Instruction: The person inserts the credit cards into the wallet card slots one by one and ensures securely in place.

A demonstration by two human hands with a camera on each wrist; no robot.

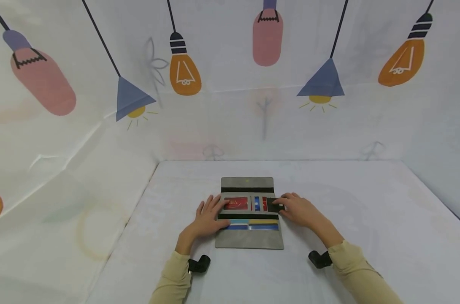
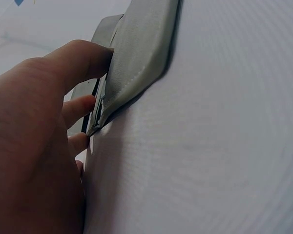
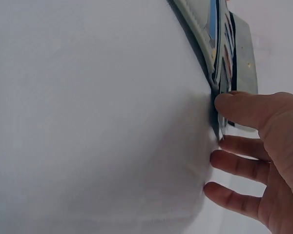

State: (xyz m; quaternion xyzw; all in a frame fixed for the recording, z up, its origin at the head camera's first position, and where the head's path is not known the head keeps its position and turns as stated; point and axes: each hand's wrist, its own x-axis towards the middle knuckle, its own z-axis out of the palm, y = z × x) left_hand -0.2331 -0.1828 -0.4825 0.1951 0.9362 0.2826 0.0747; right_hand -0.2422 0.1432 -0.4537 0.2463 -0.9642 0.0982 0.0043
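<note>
A grey wallet (image 1: 249, 238) lies unfolded on the white table (image 1: 366, 219). Its slots show a red card (image 1: 236, 204), a blue card (image 1: 257, 204) and, lower down, yellow and blue cards (image 1: 263, 224). My left hand (image 1: 217, 205) lies flat on the wallet's left edge with its fingers straight. In the left wrist view the left hand (image 2: 83, 100) has its thumb against the grey flap (image 2: 141, 48). My right hand (image 1: 285, 205) pinches a dark card (image 1: 275, 205) at the wallet's right edge. In the right wrist view its thumb sits on that card (image 3: 236, 126) beside the wallet (image 3: 200, 19), with the other fingers spread.
White cloth walls printed with hanging lamps (image 1: 184, 71) close in the table at the back and on both sides. Black wrist cameras (image 1: 198, 264) (image 1: 320, 258) sit on my beige sleeves. Bare tabletop lies left, right and in front of the wallet.
</note>
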